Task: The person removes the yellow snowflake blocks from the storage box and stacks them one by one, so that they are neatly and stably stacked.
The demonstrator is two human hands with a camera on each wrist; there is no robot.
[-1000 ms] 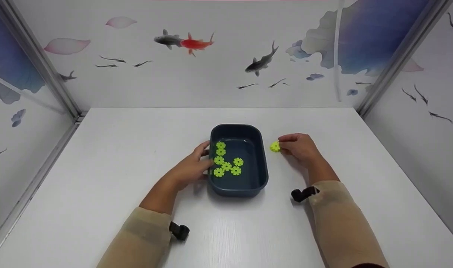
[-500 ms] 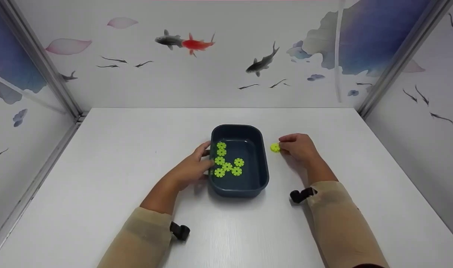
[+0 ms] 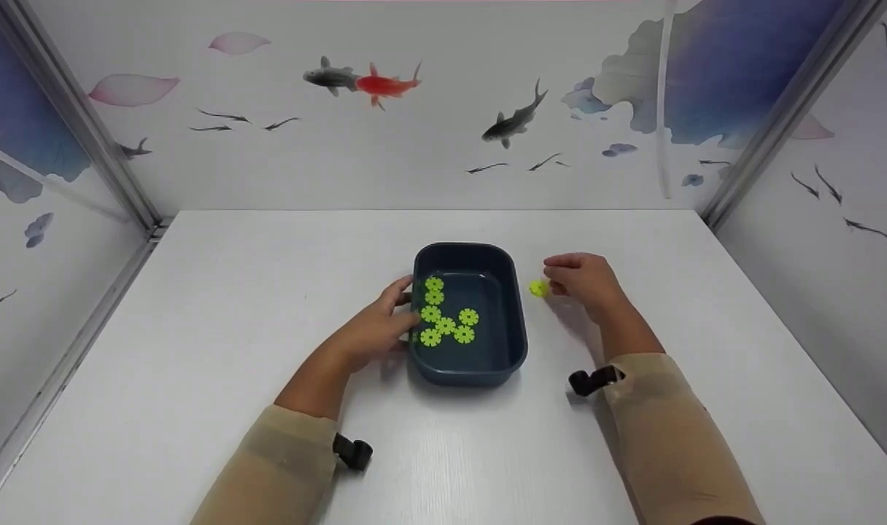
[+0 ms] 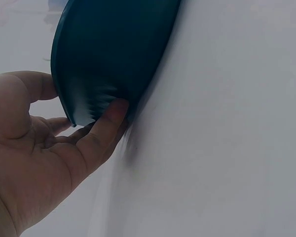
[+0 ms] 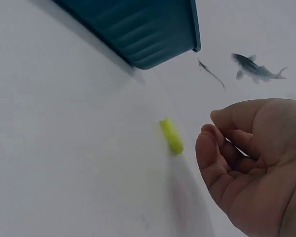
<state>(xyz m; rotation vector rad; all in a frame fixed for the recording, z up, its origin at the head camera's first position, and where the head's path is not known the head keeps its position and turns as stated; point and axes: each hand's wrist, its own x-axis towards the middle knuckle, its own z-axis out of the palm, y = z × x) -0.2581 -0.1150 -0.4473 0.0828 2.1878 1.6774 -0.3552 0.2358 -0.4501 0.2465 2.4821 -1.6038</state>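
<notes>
A dark blue rectangular tub stands on the table, with several lime-green notched plastic discs lying flat along its left side and middle. My left hand holds the tub's left side, thumb at the rim and fingers on the outer wall; in the left wrist view the fingertips press the wall low down. Right of the tub, a lime-green disc piece lies on the table, seen thick and edge-on in the right wrist view. My right hand hovers just beside it, fingers loosely curled and holding nothing.
The white table ends at a back wall printed with fish and petals, with side walls left and right. Each wrist carries a small black camera on its sleeve.
My right hand has let go of the green disc piece and lifted slightly away from it. The left hand and tub stay in place.
</notes>
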